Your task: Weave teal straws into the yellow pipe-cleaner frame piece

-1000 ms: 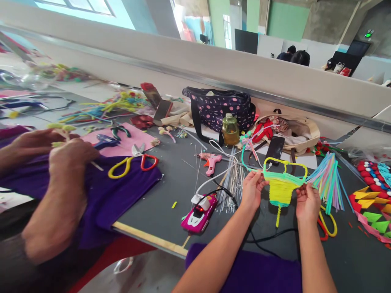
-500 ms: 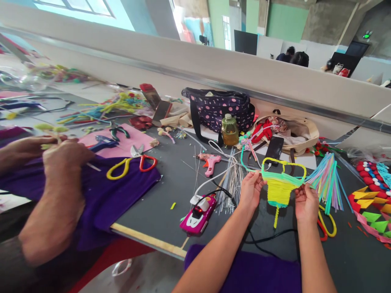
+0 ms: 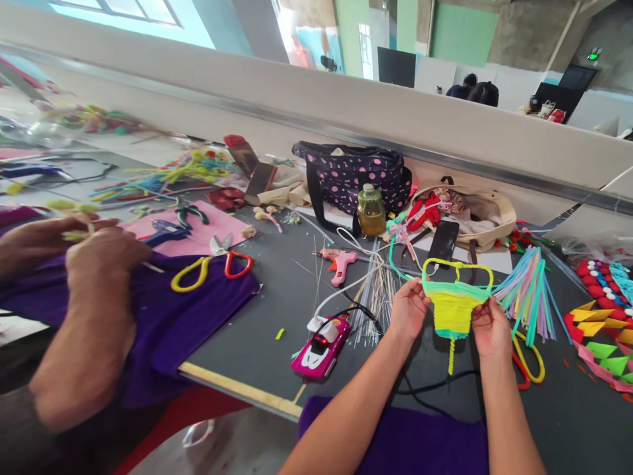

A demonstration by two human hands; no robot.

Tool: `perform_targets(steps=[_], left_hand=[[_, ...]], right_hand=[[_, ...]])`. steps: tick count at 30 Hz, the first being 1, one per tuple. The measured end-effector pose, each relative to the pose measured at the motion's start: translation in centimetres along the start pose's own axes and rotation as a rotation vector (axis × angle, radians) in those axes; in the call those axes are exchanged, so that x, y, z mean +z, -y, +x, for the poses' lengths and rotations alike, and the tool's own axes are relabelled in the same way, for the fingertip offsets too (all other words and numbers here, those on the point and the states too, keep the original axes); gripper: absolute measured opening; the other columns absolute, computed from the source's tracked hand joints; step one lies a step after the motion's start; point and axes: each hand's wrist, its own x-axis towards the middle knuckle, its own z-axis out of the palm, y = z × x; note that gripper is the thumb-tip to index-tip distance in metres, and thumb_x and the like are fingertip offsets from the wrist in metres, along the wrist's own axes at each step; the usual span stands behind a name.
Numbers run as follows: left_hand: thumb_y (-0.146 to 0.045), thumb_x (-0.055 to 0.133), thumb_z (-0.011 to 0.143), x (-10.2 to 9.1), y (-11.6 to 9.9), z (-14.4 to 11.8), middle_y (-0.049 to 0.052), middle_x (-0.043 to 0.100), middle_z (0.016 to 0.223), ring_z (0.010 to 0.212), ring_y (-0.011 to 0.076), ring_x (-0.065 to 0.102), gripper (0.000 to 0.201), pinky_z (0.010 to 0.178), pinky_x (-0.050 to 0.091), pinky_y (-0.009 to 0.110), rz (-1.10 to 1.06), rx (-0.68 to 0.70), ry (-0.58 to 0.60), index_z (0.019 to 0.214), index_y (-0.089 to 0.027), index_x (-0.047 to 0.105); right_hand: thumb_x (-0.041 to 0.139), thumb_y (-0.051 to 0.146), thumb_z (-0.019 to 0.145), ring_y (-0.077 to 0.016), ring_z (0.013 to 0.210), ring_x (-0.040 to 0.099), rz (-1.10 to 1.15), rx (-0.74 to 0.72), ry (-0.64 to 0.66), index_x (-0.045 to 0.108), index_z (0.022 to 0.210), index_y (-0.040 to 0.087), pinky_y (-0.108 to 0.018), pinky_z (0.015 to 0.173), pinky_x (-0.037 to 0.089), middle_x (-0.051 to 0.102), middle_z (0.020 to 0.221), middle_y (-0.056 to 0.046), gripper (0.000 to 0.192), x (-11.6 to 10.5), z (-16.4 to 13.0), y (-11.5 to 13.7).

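Note:
Both my hands hold a small woven piece of yellow and green pipe cleaners (image 3: 453, 305) just above the dark table (image 3: 262, 330). My left hand (image 3: 408, 308) pinches its left edge and my right hand (image 3: 488, 324) pinches its right edge. A yellow stem hangs down from the piece, and a yellow loop arches over its top. A green strand runs from its left side up toward the bags.
A co-worker's hands (image 3: 93, 254) work over purple cloth (image 3: 168, 310) at left. Nearby lie yellow-and-red scissors (image 3: 210, 265), a pink glue gun (image 3: 339, 262), a magenta glue gun (image 3: 321, 346), wires, a bottle (image 3: 372, 210), a dotted bag (image 3: 353, 173), a phone (image 3: 444, 241) and pastel pipe cleaners (image 3: 527, 293).
My hands and the woven piece have shifted slightly down and left; the hanging stem now swings lower. The co-worker's hands moved a little to the left.

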Motion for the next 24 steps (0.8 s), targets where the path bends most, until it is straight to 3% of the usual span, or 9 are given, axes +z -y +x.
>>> perform_targets(steps=[4, 7, 11, 18, 24], left_hand=[[-0.019, 0.058, 0.077, 0.2, -0.2, -0.3, 0.005, 0.071, 0.08, 0.065, 0.0122, 0.065, 0.006, 0.053, 0.049, 0.021, -0.028, -0.013, 0.073, 0.078, -0.015, 0.061], [-0.027, 0.061, 0.077, 0.6, -0.2, -0.9, 0.008, 0.072, 0.093, 0.083, 0.0199, 0.068, 0.013, 0.069, 0.053, 0.029, 0.01, -0.009, 0.167, 0.081, -0.015, 0.063], [-0.037, 0.068, 0.074, 1.3, 0.1, -2.0, 0.011, 0.071, 0.102, 0.095, 0.026, 0.066, 0.031, 0.081, 0.05, 0.036, 0.112, 0.027, 0.261, 0.097, -0.016, 0.065], [-0.042, 0.071, 0.072, 1.5, 0.6, -2.6, 0.011, 0.072, 0.089, 0.084, 0.0246, 0.067, 0.032, 0.073, 0.05, 0.031, 0.308, 0.088, 0.256, 0.084, -0.013, 0.07], [-0.047, 0.072, 0.07, 1.2, 1.4, -2.4, 0.004, 0.067, 0.072, 0.066, 0.0167, 0.062, 0.034, 0.063, 0.046, 0.026, 0.307, 0.182, 0.145, 0.073, -0.014, 0.068]], right_hand=[[0.081, 0.025, 0.061, -0.0074, 0.054, 0.057, 0.001, -0.015, 0.037, 0.059, 0.072, 0.018, -0.02, 0.051, 0.051, 0.063, 0.065, 0.006, 0.025, 0.2, -0.3, 0.0], [0.08, 0.027, 0.063, -0.0071, 0.055, 0.058, -0.026, -0.037, 0.064, 0.058, 0.071, 0.019, -0.02, 0.052, 0.051, 0.063, 0.065, 0.006, 0.024, 0.4, -0.5, 0.0], [0.08, 0.028, 0.064, -0.0073, 0.054, 0.057, -0.061, -0.043, 0.084, 0.058, 0.072, 0.019, -0.021, 0.052, 0.051, 0.062, 0.064, 0.007, 0.025, 0.7, -0.9, -0.1], [0.081, 0.025, 0.062, -0.007, 0.055, 0.057, 0.0, 0.016, 0.057, 0.059, 0.073, 0.018, -0.019, 0.05, 0.049, 0.063, 0.065, 0.006, 0.026, 1.2, -1.3, 0.0], [0.08, 0.027, 0.062, -0.0083, 0.056, 0.058, -0.036, 0.012, 0.079, 0.06, 0.074, 0.019, -0.02, 0.051, 0.049, 0.065, 0.068, 0.005, 0.024, 1.1, -1.4, -0.3]])
